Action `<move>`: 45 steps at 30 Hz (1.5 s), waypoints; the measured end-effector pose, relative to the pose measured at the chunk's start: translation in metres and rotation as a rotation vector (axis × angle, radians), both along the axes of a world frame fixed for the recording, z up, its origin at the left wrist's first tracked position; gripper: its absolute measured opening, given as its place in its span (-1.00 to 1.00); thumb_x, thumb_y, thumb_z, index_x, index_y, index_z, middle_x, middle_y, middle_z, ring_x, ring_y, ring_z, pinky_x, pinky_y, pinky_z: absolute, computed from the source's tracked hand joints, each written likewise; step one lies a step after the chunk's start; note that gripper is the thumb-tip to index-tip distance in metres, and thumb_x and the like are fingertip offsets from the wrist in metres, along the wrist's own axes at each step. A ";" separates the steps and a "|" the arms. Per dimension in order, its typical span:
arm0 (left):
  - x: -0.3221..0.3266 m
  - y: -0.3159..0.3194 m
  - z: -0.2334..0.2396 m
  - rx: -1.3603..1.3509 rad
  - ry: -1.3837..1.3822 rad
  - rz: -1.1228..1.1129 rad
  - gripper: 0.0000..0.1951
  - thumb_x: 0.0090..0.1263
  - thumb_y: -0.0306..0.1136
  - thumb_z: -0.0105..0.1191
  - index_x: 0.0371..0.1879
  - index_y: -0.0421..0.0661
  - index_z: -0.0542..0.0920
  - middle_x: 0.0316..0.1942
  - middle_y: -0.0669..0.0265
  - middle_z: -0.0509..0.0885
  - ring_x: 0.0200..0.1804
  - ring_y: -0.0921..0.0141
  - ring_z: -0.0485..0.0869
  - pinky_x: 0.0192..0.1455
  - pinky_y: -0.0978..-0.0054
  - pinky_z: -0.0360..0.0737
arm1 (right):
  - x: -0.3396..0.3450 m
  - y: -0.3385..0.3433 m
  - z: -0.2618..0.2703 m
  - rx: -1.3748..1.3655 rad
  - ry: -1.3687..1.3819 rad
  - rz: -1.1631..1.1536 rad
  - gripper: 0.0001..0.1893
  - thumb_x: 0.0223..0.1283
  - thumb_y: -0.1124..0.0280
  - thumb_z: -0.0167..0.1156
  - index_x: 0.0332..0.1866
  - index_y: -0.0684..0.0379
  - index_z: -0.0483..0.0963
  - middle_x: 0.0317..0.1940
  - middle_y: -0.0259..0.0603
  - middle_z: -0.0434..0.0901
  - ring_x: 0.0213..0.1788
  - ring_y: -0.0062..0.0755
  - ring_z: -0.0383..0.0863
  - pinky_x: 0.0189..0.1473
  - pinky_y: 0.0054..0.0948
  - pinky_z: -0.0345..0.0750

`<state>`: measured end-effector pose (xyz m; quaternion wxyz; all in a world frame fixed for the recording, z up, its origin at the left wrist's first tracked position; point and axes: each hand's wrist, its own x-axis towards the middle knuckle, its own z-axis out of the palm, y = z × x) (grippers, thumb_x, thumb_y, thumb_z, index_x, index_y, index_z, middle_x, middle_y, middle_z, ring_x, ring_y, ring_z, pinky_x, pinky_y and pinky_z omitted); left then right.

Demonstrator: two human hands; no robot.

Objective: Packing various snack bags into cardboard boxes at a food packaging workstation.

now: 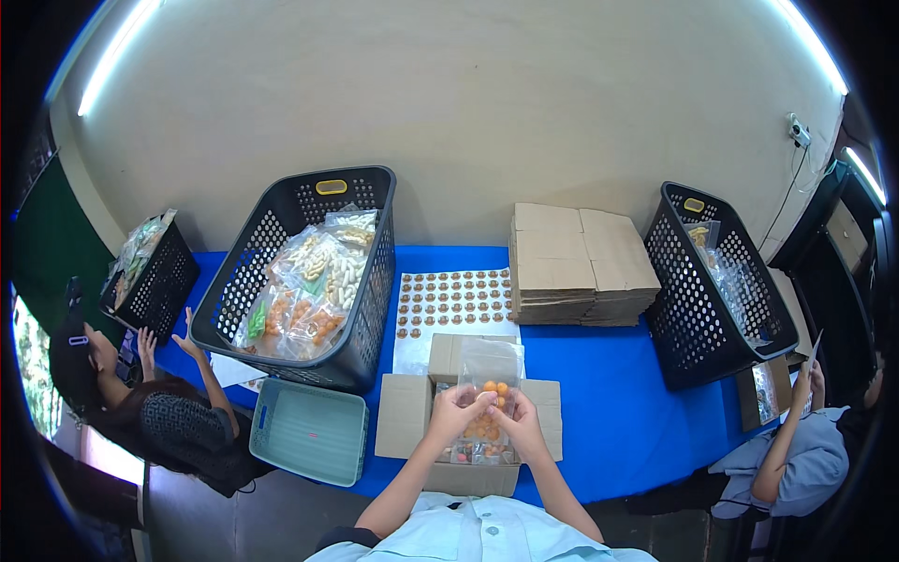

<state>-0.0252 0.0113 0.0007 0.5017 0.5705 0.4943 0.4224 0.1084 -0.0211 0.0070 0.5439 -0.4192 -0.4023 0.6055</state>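
Note:
Between my left hand (458, 414) and my right hand (518, 421) is a clear plastic bag (491, 362) of round orange pieces, gripped at both sides with my thumbs on its front. It is held over a cardboard box (506, 480) whose flaps are spread outward. Inside the box, small bags with coloured pieces (481, 453) show below the held bag. Behind the box lies a sheet of round brown stickers (456, 298), with some of its lower part bare. My hands and the bag hide much of the box's inside.
A large black basket (383, 281) of filled bags and a grey-green tray (357, 449) are at left. Flattened cardboard boxes (583, 246) are stacked behind right, beside another black basket (674, 316). A further basket (168, 281) is far left. One person (189, 428) is at left, another (801, 456) at right.

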 end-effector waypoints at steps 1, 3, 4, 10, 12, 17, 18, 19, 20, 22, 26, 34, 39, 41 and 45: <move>-0.001 0.001 0.002 -0.034 0.061 -0.032 -0.75 0.11 -0.25 0.15 -0.53 -0.25 0.57 -0.68 0.44 0.51 -0.57 0.70 0.43 -0.54 0.72 0.37 | 0.001 0.000 -0.003 0.009 -0.047 0.017 -0.64 0.01 0.54 0.14 -0.04 0.29 0.31 -0.16 -0.27 0.44 -0.10 -0.58 0.42 -0.05 -0.57 0.37; 0.003 0.002 -0.007 -0.019 -0.026 0.014 -0.75 0.11 -0.26 0.14 -0.55 -0.24 0.57 -0.71 0.46 0.49 -0.60 0.70 0.38 -0.57 0.71 0.34 | 0.002 0.002 -0.007 0.019 -0.094 0.034 -0.63 0.01 0.55 0.13 -0.03 0.29 0.29 -0.15 -0.26 0.43 -0.09 -0.58 0.41 -0.05 -0.57 0.37; 0.005 0.002 -0.010 -0.005 -0.113 0.060 -0.75 0.12 -0.26 0.14 -0.57 -0.24 0.57 -0.73 0.48 0.46 -0.63 0.69 0.34 -0.59 0.69 0.30 | 0.002 0.004 -0.009 0.046 -0.155 0.041 -0.63 0.01 0.55 0.13 -0.03 0.30 0.28 -0.15 -0.26 0.42 -0.08 -0.57 0.40 -0.04 -0.57 0.37; 0.002 0.004 -0.025 -0.040 -0.171 0.079 -0.74 0.19 -0.25 0.06 -0.38 -0.24 0.57 -0.56 0.40 0.56 -0.45 0.66 0.46 -0.40 0.70 0.42 | -0.002 0.004 -0.008 0.119 -0.337 0.006 -0.64 0.01 0.53 0.12 -0.05 0.31 0.27 -0.18 -0.26 0.41 -0.09 -0.58 0.40 -0.06 -0.58 0.36; -0.006 0.005 -0.016 -0.218 -0.333 0.040 -0.71 0.20 -0.24 0.04 -0.28 -0.25 0.53 -0.45 0.36 0.57 -0.36 0.64 0.48 -0.31 0.68 0.43 | -0.003 0.002 -0.004 0.134 -0.315 -0.014 -0.66 0.02 0.52 0.12 -0.06 0.31 0.28 -0.18 -0.26 0.42 -0.11 -0.59 0.41 -0.08 -0.59 0.37; -0.008 -0.001 0.001 -0.260 -0.422 -0.146 -0.60 0.21 -0.25 0.04 -0.05 -0.25 0.39 -0.22 0.32 0.54 -0.21 0.57 0.50 -0.16 0.63 0.44 | 0.002 0.006 -0.006 0.091 -0.217 -0.076 -0.76 0.05 0.47 0.12 -0.18 0.31 0.36 -0.29 -0.29 0.49 -0.25 -0.66 0.47 -0.24 -0.65 0.44; -0.006 -0.004 0.008 -0.219 -0.374 -0.176 -0.60 0.21 -0.27 0.04 -0.04 -0.25 0.38 -0.21 0.33 0.53 -0.20 0.57 0.50 -0.15 0.63 0.44 | 0.004 0.007 -0.007 0.090 -0.217 -0.077 -0.76 0.05 0.47 0.12 -0.18 0.31 0.36 -0.29 -0.29 0.49 -0.25 -0.66 0.47 -0.24 -0.65 0.44; -0.005 -0.006 0.013 -0.177 -0.327 -0.205 -0.59 0.20 -0.29 0.05 -0.03 -0.24 0.37 -0.20 0.33 0.52 -0.18 0.57 0.50 -0.14 0.62 0.44 | 0.006 0.008 -0.008 0.090 -0.232 -0.075 -0.78 0.04 0.47 0.13 -0.20 0.31 0.37 -0.31 -0.30 0.49 -0.27 -0.67 0.47 -0.25 -0.66 0.44; -0.006 -0.007 0.019 -0.178 -0.326 -0.207 -0.59 0.20 -0.29 0.05 -0.03 -0.24 0.37 -0.20 0.33 0.52 -0.18 0.57 0.50 -0.14 0.62 0.44 | 0.007 0.009 -0.009 0.090 -0.247 -0.073 -0.79 0.04 0.46 0.14 -0.23 0.31 0.39 -0.34 -0.31 0.50 -0.29 -0.67 0.48 -0.27 -0.67 0.44; -0.008 -0.008 0.026 -0.285 -0.265 -0.211 -0.60 0.19 -0.32 0.07 -0.02 -0.24 0.37 -0.19 0.33 0.53 -0.14 0.56 0.48 -0.12 0.64 0.43 | 0.010 0.009 -0.006 0.071 -0.230 -0.051 -0.81 0.03 0.46 0.15 -0.27 0.30 0.40 -0.37 -0.33 0.50 -0.32 -0.70 0.47 -0.30 -0.68 0.42; -0.009 -0.007 0.018 -0.260 -0.348 -0.249 -0.62 0.21 -0.31 0.05 -0.03 -0.23 0.39 -0.19 0.34 0.53 -0.14 0.57 0.48 -0.11 0.64 0.42 | 0.016 0.008 -0.013 0.058 -0.260 -0.010 -0.87 0.04 0.45 0.15 -0.38 0.27 0.39 -0.49 -0.40 0.47 -0.43 -0.77 0.42 -0.39 -0.72 0.38; -0.012 -0.003 0.005 -0.260 -0.348 -0.242 -0.72 0.27 -0.30 -0.04 -0.13 -0.23 0.46 -0.26 0.37 0.55 -0.21 0.60 0.49 -0.16 0.67 0.43 | 0.011 0.005 -0.014 0.096 -0.271 -0.055 -0.89 0.06 0.45 0.13 -0.39 0.25 0.39 -0.47 -0.42 0.46 -0.42 -0.78 0.40 -0.38 -0.70 0.37; -0.003 -0.006 0.006 -0.197 -0.333 -0.157 -0.76 0.28 -0.31 -0.05 -0.22 -0.24 0.50 -0.33 0.37 0.57 -0.27 0.62 0.50 -0.22 0.68 0.43 | 0.006 0.008 -0.006 0.073 -0.276 0.031 -0.84 0.09 0.43 0.10 -0.26 0.27 0.41 -0.37 -0.38 0.49 -0.35 -0.74 0.43 -0.32 -0.69 0.40; 0.000 -0.006 0.002 -0.151 -0.353 -0.154 -0.76 0.28 -0.31 -0.05 -0.24 -0.24 0.51 -0.34 0.37 0.57 -0.29 0.62 0.50 -0.23 0.68 0.43 | 0.000 0.007 -0.004 0.137 -0.214 -0.017 -0.80 0.12 0.42 0.07 -0.19 0.29 0.41 -0.34 -0.37 0.50 -0.32 -0.72 0.45 -0.29 -0.68 0.41; -0.003 -0.006 -0.008 -0.120 -0.380 -0.173 -0.76 0.28 -0.30 -0.06 -0.23 -0.24 0.50 -0.32 0.37 0.56 -0.27 0.61 0.49 -0.20 0.67 0.43 | -0.002 0.003 0.001 0.105 -0.134 -0.019 -0.79 0.15 0.40 0.04 -0.18 0.30 0.41 -0.34 -0.37 0.50 -0.31 -0.71 0.44 -0.28 -0.68 0.40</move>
